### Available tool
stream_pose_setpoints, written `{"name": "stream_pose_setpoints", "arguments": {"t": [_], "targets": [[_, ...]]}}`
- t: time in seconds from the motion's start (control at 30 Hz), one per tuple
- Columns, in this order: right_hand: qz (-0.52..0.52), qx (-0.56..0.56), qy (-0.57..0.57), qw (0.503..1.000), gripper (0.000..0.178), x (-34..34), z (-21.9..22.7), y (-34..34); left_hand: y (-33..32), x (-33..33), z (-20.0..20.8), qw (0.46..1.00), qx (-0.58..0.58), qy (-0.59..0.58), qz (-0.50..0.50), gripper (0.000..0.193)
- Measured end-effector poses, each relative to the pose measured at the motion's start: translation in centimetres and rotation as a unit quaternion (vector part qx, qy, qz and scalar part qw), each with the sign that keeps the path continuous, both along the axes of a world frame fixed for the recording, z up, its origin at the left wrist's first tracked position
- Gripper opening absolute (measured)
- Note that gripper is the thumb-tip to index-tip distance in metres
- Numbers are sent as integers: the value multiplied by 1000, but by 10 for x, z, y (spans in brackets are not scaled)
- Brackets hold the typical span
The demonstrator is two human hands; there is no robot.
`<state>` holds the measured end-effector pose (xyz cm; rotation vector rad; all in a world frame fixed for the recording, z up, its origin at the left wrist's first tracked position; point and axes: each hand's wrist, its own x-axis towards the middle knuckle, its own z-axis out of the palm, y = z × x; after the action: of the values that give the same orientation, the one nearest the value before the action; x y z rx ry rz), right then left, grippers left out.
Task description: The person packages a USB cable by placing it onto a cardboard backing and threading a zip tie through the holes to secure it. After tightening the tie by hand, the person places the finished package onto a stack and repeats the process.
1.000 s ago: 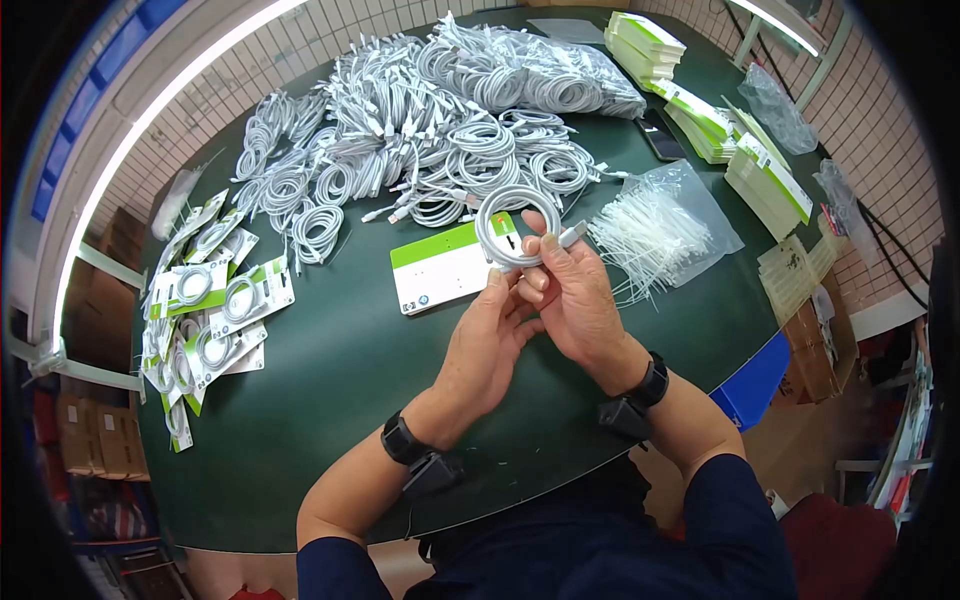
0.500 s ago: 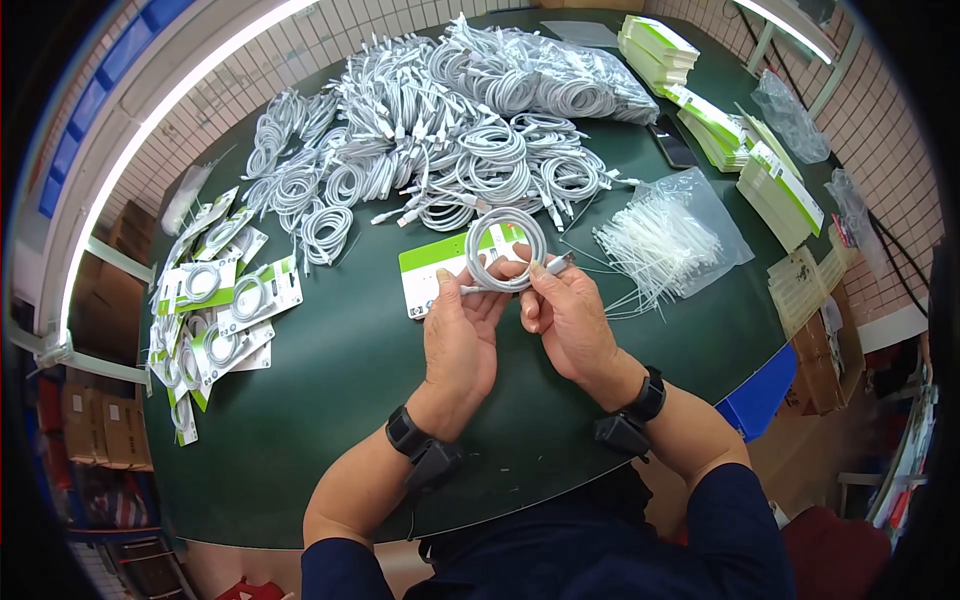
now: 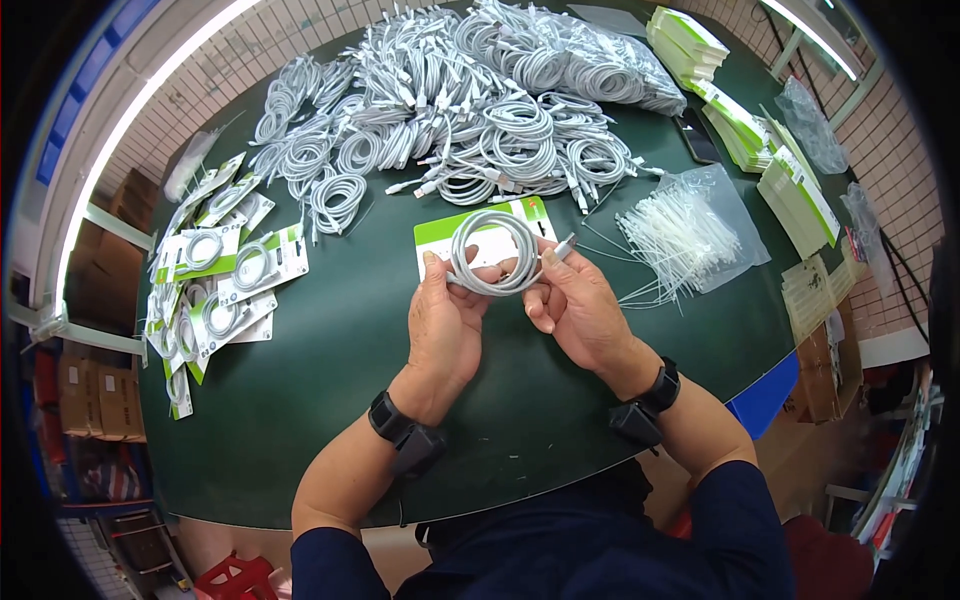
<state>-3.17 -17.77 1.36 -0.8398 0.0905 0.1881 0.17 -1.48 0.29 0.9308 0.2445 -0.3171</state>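
Note:
Between my two hands is a coiled grey-white charging cable (image 3: 463,236), held up over a green and white backing card (image 3: 432,232) on the table. My left hand (image 3: 443,325) pinches the coil's lower left side, its thumb along the outside. On the lower right, my right hand (image 3: 578,308) grips the coil close to a plug that sticks out past the thumb. Some fingers of both hands are behind or inside the loop. White cable ties (image 3: 675,235) lie in a loose heap on a clear bag to the right of my right hand.
A large pile of coiled cables (image 3: 500,130) covers the far side of the dark green table (image 3: 330,430). Carded cables (image 3: 215,270) are heaped at the left edge. Stacks of cards (image 3: 795,200) stand at the right, near a dark phone (image 3: 697,140).
Both hands have drawn slightly apart, and the coil now faces upward more fully, looking wider. The whole view has shifted a little.

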Motion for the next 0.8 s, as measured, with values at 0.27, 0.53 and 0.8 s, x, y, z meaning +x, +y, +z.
{"name": "stream_pose_setpoints", "arguments": {"t": [0.27,0.53,0.8], "targets": [[-27,-15,-13,999,40,1,-9,1,-7,-8,7,996,-81,-12,-39,53],[78,22,23,996,41,-3,-6,2,7,-12,-12,993,-95,-24,-63,50],[259,-92,33,961,38,3,5,-5,48,-7,-7,970,-168,-47,-170,52]]}}
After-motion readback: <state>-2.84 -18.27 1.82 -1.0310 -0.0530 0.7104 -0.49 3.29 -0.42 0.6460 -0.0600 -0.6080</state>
